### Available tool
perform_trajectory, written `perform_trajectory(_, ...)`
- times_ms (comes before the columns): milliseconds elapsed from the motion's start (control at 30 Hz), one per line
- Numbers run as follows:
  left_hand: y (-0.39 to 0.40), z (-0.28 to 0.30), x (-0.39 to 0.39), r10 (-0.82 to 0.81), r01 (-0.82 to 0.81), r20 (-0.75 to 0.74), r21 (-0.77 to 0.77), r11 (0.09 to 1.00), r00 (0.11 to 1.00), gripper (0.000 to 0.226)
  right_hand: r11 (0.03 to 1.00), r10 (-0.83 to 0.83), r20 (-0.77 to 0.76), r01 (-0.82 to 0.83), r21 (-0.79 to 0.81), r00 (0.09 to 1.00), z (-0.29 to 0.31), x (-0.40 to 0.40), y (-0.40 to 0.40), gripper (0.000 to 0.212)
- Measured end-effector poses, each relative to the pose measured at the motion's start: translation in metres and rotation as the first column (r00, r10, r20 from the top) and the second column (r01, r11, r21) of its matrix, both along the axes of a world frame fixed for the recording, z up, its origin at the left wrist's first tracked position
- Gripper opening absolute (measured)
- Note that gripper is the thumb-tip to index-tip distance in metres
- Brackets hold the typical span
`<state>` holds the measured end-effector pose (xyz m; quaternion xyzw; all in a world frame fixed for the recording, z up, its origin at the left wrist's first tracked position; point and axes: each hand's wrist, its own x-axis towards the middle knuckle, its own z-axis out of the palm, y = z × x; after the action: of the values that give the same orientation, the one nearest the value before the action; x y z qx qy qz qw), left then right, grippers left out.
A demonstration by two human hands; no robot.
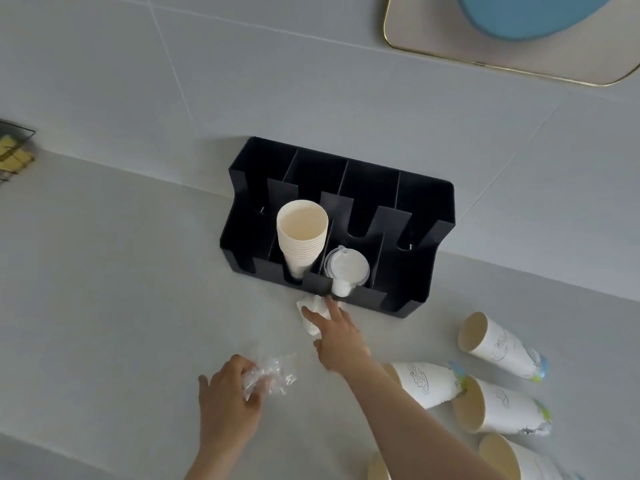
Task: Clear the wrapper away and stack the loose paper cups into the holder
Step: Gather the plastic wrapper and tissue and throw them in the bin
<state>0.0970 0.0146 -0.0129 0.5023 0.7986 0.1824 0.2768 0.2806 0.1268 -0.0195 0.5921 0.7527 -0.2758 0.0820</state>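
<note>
On a pale grey counter, the left hand clutches the crinkly clear wrapper. The right hand, fingers spread, touches white scrap at the holder's six o'clock. Loose paper cups (light, crushable) lie at four o'clock; best gripped gently mid-wall.

A wire basket with yellow things sits at the left edge. A gold-rimmed tray with a blue plate is upper right.
</note>
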Motion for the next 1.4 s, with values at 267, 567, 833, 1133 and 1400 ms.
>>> perform_trajectory(267, -0.007, -0.004, 0.005, 0.125, -0.130, 0.106, 0.046, 0.990, 0.987, 0.028, 0.977, -0.208, -0.274, 0.212, -0.015, 0.939, -0.014, -0.019, -0.015, 0.024)
perform_trajectory(567, 0.015, 0.015, 0.005, 0.403, -0.427, 0.245, 0.049, 0.903, 0.882, 0.050, 0.841, -0.528, -0.617, 0.254, -0.478, 0.584, 0.041, -0.019, -0.043, 0.044)
perform_trajectory(833, 0.017, 0.052, 0.002, 0.264, -0.226, 0.744, -0.154, 0.962, 0.614, 0.054, 0.863, -0.486, -0.602, 0.458, -0.214, 0.634, 0.048, -0.041, -0.060, 0.022)
perform_trajectory(1133, -0.025, 0.049, -0.048, 0.181, -0.240, 0.696, -0.013, 0.971, 0.695, 0.036, 0.890, -0.455, -0.522, 0.390, -0.237, 0.721, 0.056, -0.089, -0.074, 0.024)
perform_trajectory(1400, -0.061, 0.028, -0.124, 0.351, -0.484, 0.538, 0.124, 0.866, 0.766, 0.020, 0.881, -0.365, -0.535, 0.098, -0.462, 0.762, 0.059, -0.169, -0.105, 0.047)
